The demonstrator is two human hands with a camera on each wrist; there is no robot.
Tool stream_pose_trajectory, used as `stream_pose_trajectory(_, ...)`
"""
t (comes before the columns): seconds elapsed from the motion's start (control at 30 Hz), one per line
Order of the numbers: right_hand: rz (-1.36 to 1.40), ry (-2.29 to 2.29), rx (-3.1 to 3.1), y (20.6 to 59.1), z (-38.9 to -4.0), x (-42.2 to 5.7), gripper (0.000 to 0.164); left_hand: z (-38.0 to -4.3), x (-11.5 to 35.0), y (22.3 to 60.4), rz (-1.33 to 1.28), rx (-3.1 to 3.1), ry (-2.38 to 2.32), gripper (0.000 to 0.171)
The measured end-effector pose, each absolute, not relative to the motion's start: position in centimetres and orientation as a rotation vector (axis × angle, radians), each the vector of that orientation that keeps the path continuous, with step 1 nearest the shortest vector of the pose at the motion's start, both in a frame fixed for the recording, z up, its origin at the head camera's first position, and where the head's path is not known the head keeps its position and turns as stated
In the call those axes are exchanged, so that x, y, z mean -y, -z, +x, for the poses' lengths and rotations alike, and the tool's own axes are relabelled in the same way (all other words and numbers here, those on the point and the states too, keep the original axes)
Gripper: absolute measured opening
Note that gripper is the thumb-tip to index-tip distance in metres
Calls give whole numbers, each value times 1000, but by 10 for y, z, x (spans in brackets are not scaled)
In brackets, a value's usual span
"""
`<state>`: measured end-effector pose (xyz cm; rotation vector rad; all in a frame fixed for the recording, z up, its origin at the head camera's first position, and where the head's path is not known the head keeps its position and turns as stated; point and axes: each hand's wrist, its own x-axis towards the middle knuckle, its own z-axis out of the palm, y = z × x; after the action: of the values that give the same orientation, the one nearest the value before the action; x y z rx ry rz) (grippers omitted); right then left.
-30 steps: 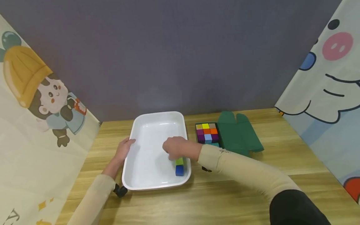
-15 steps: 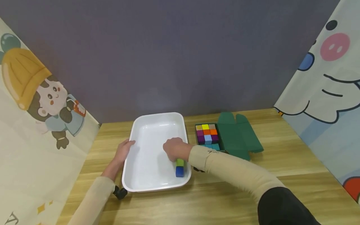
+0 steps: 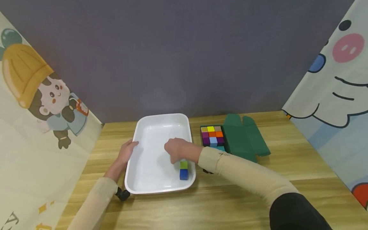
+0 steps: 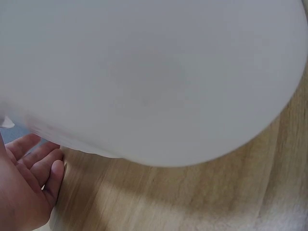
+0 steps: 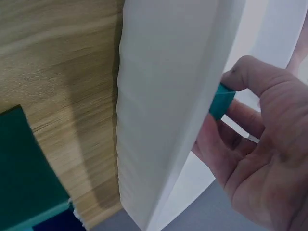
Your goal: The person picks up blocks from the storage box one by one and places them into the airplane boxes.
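A white tray [image 3: 155,131] lies on the wooden table. My left hand [image 3: 125,153] holds its left rim, thumb over the edge; in the left wrist view the fingers lie partly curled at the tray's outer side. My right hand [image 3: 177,149] is over the tray's right half, back of the hand toward the head camera. In the right wrist view it pinches a teal block [image 5: 222,102] between thumb and fingers, just inside the rim. That block is hidden in the head view. Nearer me, a lime green block [image 3: 183,164] and a blue block [image 3: 184,174] stand in a row inside the tray.
Right of the tray sits an open green box [image 3: 244,137], its lid folded out to the right. Several colored blocks [image 3: 212,134] fill it in rows; my right forearm covers its near part. A grey wall [image 3: 184,64] rises behind the table [image 3: 230,198].
My right hand has shifted slightly left and away from the lime green block, which now shows more fully. The left hand keeps its place on the tray's rim.
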<state>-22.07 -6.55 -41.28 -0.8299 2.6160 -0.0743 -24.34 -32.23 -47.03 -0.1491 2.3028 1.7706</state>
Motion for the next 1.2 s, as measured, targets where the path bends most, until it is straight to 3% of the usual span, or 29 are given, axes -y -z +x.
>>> stream_pose_trajectory(0.13,-940,32,-2624,405,-215,56,11,-236,317,456,-143,-2286,-1781,53)
stream_pose_trajectory(0.4,-1004,216,-2643,385,-198,21,32,-229,312,446,-138,-2285,-1773,52)
stream_pose_trajectory(0.83,-1035,593,-2700,380,-191,-55,23,-238,326,491,-182,-2304,-1765,56)
stream_pose_trajectory(1.2,-920,713,-2775,388,-192,-85,13,-243,325,481,-139,-2294,-1789,58)
